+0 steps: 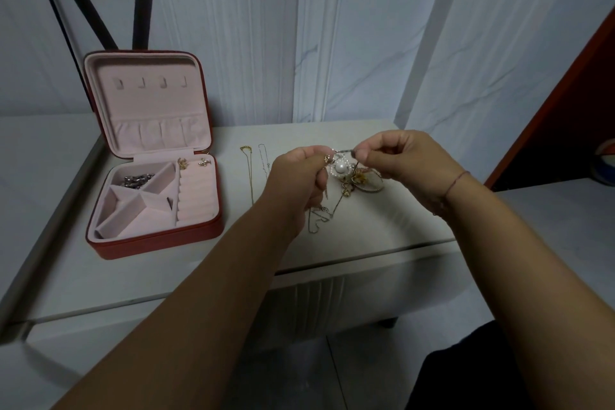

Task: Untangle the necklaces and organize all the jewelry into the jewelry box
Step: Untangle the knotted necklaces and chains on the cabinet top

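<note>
- The left hand (299,173) is curled tight, thumb and forefinger pinching a small gold piece at one side of the tangled necklaces (352,181). The right hand (399,160) is curled the same way and pinches a thin strand beside it.
- Both pinches sit close together, raised just above the heap. This looks meant to pull one link apart from another while the rest hangs slack on the surface (366,233).
- A pearl pendant (340,169) lies in the knot directly below the fingers, with loose chain trailing toward the person.
- A gold necklace (250,176) and a silver necklace (263,160) lie straight and side by side, left of the heap — likely freed and kept apart so they cannot snag again.
- The jewelry box (156,241) stands open at the left, well apart from the knot. It holds a silver chain piece (138,180) in a rear compartment and two earrings (193,162) above the ring rolls, so the sorting is only partly done.
</note>
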Motion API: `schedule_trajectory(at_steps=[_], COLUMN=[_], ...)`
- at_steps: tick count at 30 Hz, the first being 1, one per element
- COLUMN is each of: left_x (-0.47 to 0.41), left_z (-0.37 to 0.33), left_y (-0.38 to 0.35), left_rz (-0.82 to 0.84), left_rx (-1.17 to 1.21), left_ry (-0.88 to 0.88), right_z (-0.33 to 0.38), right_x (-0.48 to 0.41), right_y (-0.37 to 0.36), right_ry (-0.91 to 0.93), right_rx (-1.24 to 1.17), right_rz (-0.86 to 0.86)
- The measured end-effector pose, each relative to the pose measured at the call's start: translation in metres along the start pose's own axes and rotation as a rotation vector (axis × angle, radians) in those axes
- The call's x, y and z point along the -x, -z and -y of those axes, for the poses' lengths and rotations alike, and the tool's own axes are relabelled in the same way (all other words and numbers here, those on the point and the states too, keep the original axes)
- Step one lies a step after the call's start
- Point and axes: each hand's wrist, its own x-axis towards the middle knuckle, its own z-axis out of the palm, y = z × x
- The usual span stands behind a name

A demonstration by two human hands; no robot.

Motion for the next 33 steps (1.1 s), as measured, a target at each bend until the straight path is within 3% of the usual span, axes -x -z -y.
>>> schedule_trajectory(at_steps=[3,11,19,28,33], left_x=[0.000,0.006,-0.001,-0.007,-0.007], left_z=[-0.001,-0.006,-0.008,-0.004,-0.007], left_y=[0.001,0.001,0.001,0.007,0.008], left_rz=[0.066,0.433,0.182,-0.082,-0.100], left_rx=[-0.064,-0.194,-0.038,-0.126,0.120], left_ry=[0.042,0.148,0.177,0.119,0.155], right_z=[0.001,0.006,0.001,-0.003,-0.005], right_x=[-0.001,0.000,0.000,-0.001,-0.002], right_y=[0.001,0.000,0.007,0.011,0.012], right_ry=[-0.020,-0.109,-0.157,-0.164,-0.171], right_rx=[-0.069,-0.192,-0.161,-0.151,-0.157], right_rz=[-0.017,-0.004,0.074,0.001,0.004])
